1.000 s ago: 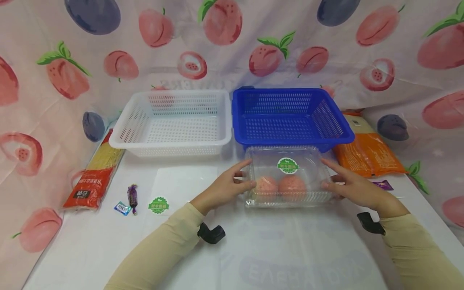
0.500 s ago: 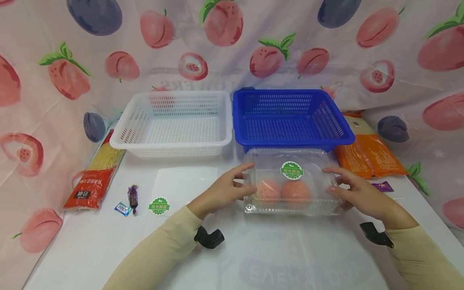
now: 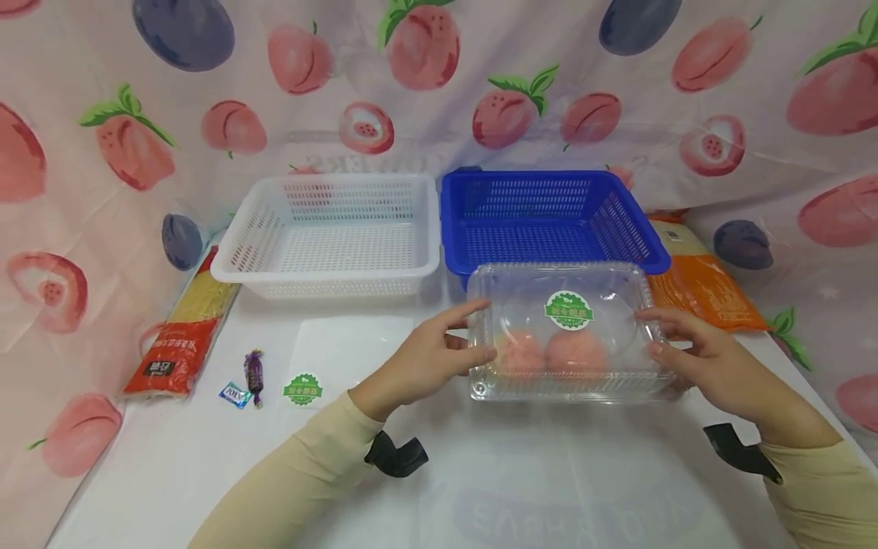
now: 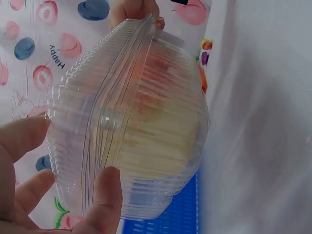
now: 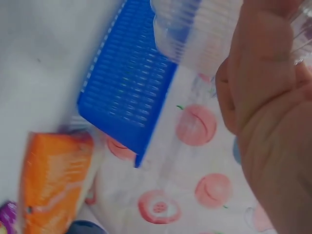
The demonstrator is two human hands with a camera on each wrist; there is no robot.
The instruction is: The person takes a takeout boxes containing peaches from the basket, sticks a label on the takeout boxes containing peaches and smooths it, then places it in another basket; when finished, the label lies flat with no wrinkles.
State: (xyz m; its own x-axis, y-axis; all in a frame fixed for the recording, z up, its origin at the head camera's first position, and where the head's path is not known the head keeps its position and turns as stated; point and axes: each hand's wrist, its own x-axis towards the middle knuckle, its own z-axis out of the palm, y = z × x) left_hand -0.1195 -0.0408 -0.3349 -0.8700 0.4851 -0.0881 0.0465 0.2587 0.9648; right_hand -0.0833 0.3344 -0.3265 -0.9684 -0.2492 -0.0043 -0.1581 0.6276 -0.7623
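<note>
A clear plastic clamshell box (image 3: 528, 286) with a green label (image 3: 568, 310) on its lid holds two round pinkish fruits (image 3: 576, 355). It is raised off the table, its far edge overlapping the blue basket's front in the head view. My left hand (image 3: 425, 358) holds the left end, thumb on the near side and fingers on the far side; the left wrist view shows the thumb (image 4: 102, 200) by the seam. My right hand (image 3: 727, 374) grips the right end. In the right wrist view that hand hides most of the box.
Behind the box stands a blue basket (image 3: 521, 240), with a white basket (image 3: 329, 272) to its left. An orange bag (image 3: 713, 293) lies at right, a red-and-yellow bag (image 3: 174, 347) at left. Two small wrapped sweets (image 3: 254, 377) lie near a white sheet (image 3: 357, 343) with a green sticker (image 3: 302, 389).
Both hands have moved the box rightward; it has come up and now overlaps the blue basket's front rim in view. The right hand now covers the purple packet at right.
</note>
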